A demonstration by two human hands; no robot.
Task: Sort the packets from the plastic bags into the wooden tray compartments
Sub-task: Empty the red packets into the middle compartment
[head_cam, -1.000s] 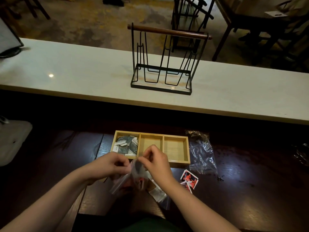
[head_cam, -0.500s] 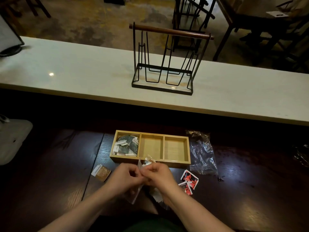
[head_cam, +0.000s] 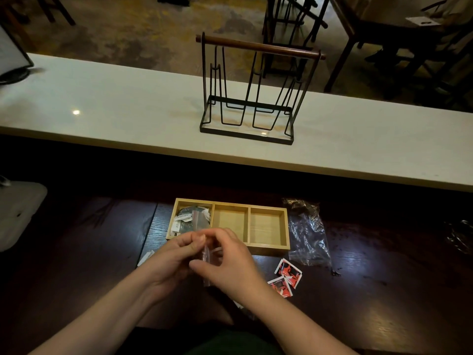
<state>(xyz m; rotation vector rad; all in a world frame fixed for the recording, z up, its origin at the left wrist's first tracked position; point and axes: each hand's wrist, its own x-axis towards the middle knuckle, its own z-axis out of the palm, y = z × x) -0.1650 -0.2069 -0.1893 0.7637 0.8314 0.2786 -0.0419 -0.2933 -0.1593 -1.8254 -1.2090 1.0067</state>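
- Hands meet just in front of the wooden tray (head_cam: 268,248), above the dark wooden table (head_cam: 371,290).
- Left hand (head_cam: 174,257): fingers curled, thumb and forefinger pinched on the upper edge of a small clear plastic bag (head_cam: 206,254).
- Right hand (head_cam: 230,262): fingers bent, gripping the same bag from the opposite side; the thumb lies across its lower part.
- The bag hangs between the two hands. Its contents cannot be made out.
- The tray has three compartments in a row. The left compartment holds a pile of dark packets (head_cam: 190,220) with white labels. The middle and right compartments show only bare wood.
- Two red-and-black packets (head_cam: 288,276) lie on the table near the tray's right front corner, to the right of the right hand, overlapping each other.
- A pale packet (head_cam: 146,257) lies on the table to the left of the left hand, partly hidden by it.
- A crumpled clear plastic bag (head_cam: 307,234) lies flat on the table just beside the tray's right end.
- More clear plastic shows at the right wrist's underside; details are hidden.
- A pale counter (head_cam: 115,111) runs behind the table, raised above it. A black wire rack (head_cam: 253,93) with a wooden top bar stands upright on it.
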